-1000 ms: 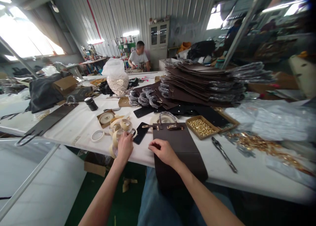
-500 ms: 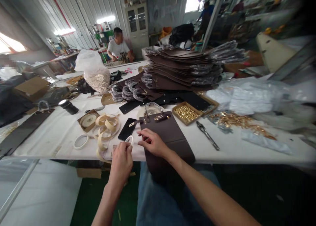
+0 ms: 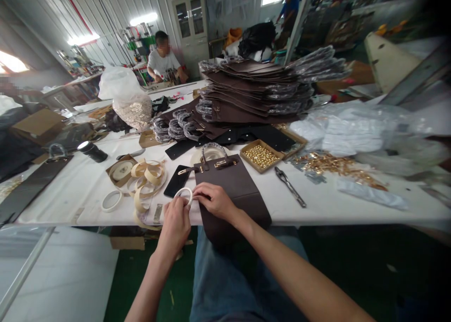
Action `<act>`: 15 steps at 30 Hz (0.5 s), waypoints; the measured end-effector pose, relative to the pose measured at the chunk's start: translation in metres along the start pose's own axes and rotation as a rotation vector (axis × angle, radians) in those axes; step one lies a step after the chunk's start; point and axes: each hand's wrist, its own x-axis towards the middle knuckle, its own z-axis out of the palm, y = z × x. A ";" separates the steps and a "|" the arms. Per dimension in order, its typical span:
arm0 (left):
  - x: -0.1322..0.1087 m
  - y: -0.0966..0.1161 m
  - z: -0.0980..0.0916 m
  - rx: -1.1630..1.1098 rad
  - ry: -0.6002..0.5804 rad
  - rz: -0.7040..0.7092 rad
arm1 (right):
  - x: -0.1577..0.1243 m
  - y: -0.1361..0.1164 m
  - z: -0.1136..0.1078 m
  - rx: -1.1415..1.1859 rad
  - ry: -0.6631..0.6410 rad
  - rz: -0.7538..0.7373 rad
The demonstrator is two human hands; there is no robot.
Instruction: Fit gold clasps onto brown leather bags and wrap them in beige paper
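My left hand is closed around a small white tape roll, held just over the table's near edge. My right hand pinches at the same roll from the right, its heel resting on a dark brown leather bag piece with a gold clasp that hangs over the edge toward my lap. A black flat piece lies just behind the roll. Loose coils of cream tape sit to the left.
A box of gold rivets, pliers, loose gold hardware and plastic bags lie to the right. A tall stack of brown pieces stands behind. A black cylinder and another tape roll are on the left. A person works at a far table.
My left hand lifted a tape roll off the pile and brought it right; my right hand came left to meet it. The view shifted down and left.
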 end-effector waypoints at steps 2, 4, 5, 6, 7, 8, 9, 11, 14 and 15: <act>0.000 0.000 0.003 -0.074 -0.007 -0.033 | -0.001 0.000 -0.001 -0.006 -0.017 0.007; 0.002 0.001 0.006 -0.155 -0.002 -0.110 | -0.001 -0.001 -0.002 -0.028 -0.042 0.021; 0.003 0.002 0.007 -0.194 0.001 -0.154 | -0.002 -0.001 -0.003 -0.046 -0.057 0.027; 0.004 0.004 0.008 -0.227 -0.001 -0.187 | -0.002 -0.002 -0.003 -0.069 -0.073 0.031; 0.005 0.006 0.009 -0.251 -0.006 -0.206 | -0.002 -0.002 -0.003 -0.094 -0.092 0.031; 0.007 0.008 0.008 -0.266 -0.018 -0.210 | -0.002 -0.002 -0.004 -0.115 -0.109 0.029; 0.009 0.010 0.008 -0.272 -0.034 -0.200 | -0.002 -0.002 -0.004 -0.132 -0.121 0.030; 0.013 0.013 0.006 -0.274 -0.049 -0.176 | -0.003 -0.002 -0.005 -0.150 -0.126 0.052; 0.017 0.014 0.004 -0.288 -0.017 -0.174 | -0.004 0.000 -0.008 -0.152 -0.133 0.111; 0.017 0.013 0.004 -0.294 -0.005 -0.175 | -0.004 0.000 -0.008 -0.153 -0.145 0.123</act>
